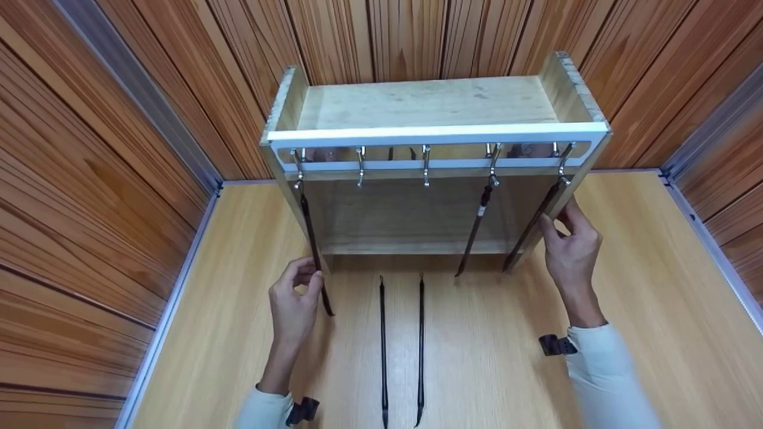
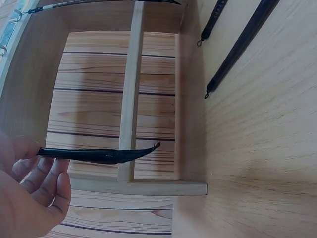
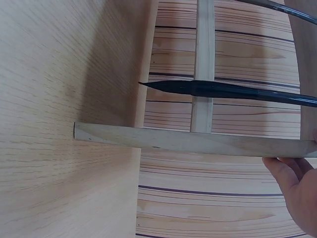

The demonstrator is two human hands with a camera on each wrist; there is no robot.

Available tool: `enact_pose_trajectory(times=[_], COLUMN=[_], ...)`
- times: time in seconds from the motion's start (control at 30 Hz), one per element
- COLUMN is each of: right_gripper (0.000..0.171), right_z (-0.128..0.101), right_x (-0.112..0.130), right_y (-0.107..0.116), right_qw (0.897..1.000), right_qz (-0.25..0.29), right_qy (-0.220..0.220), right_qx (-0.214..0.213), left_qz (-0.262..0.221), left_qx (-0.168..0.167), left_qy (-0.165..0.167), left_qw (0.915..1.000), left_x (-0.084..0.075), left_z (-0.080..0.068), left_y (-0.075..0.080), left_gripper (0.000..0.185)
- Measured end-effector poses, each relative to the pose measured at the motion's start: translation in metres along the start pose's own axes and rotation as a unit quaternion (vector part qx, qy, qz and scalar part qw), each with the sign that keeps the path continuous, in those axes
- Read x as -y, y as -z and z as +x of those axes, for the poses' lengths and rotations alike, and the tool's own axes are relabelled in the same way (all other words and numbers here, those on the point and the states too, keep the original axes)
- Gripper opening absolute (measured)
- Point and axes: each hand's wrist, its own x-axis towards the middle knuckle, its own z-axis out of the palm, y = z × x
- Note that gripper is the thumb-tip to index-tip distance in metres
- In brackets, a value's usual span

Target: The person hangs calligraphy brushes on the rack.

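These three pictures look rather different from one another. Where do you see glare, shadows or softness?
Head view: the white hook rail catches bright glare, while soft shadows fall on the tabletop; left wrist view: colours look cooler and duller, and the left hand seems slightly soft; right wrist view: a broad shadow darkens part of the tabletop, with similarly cool colours.

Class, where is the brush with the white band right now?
In the head view, the white-banded brush hangs right of centre, on the second hook from the right, beside the rightmost brush.
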Motion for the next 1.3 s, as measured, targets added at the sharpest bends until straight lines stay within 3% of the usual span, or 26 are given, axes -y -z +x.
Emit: enact_pose_trajectory(times=[0.23,0.4,0.67,0.87,1.1,1.3], right_gripper=[0.046,0.045,0.043,0.039,0.037,0.039], right_z=[0.002,0.001,0.002,0.002,-0.001,0.002], right_x=[-0.034,-0.037,-0.036,-0.029,-0.003,-0.033], right_y=[-0.002,-0.003,-0.002,-0.003,-0.001,-0.001], right_qw=[1.0,1.0,1.0,1.0,1.0,1.0], right_qz=[0.001,0.005,-0.013,-0.009,-0.005,0.004], right_qy=[-0.012,-0.015,-0.016,-0.004,0.006,0.027], right_qx=[-0.003,0.001,0.002,-0.001,-0.004,-0.012], left_qz=[-0.001,-0.01,-0.007,-0.012,-0.028,-0.026], left_qx=[-0.005,-0.015,-0.024,-0.023,-0.007,0.034], left_qy=[0.055,0.088,0.094,0.102,0.112,0.142], left_qw=[0.9985,0.9959,0.9953,0.9945,0.9933,0.9889], left_x=[0.003,0.008,-0.004,0.01,0.008,-0.006], left_z=[0.003,0.005,0.003,0.002,0.002,-0.001], left_y=[0.001,0.001,0.003,0.003,0.004,0.007], left_gripper=[0.014,0.013,0.014,0.015,0.02,0.032])
